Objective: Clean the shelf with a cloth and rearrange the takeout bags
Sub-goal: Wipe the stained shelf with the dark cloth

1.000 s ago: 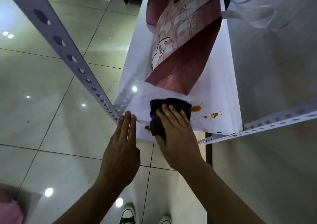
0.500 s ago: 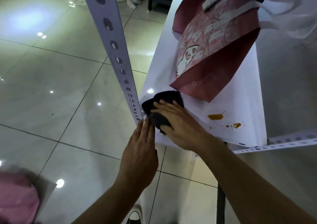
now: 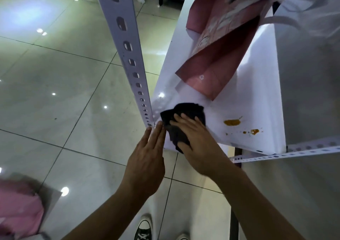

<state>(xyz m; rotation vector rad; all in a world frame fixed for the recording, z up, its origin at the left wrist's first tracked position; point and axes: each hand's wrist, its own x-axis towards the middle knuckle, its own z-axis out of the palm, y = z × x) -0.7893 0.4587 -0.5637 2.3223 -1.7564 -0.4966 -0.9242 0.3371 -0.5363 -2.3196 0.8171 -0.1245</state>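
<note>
Pressing the dark cloth (image 3: 181,122) flat under our right hand (image 3: 195,142), fingers straight, we wiped the near left corner of the white shelf (image 3: 257,96), our left hand (image 3: 147,158) resting straight-fingered at its edge. We judged the orange stains (image 3: 232,122) to the right needed firm overlapping strokes. The maroon takeout bag (image 3: 213,70) lay behind, untouched.

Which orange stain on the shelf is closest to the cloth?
The bigger oval orange stain, lying just right of the dark cloth under the right hand. The smaller splatter sits farther right, nearer the shelf's corner.
</note>
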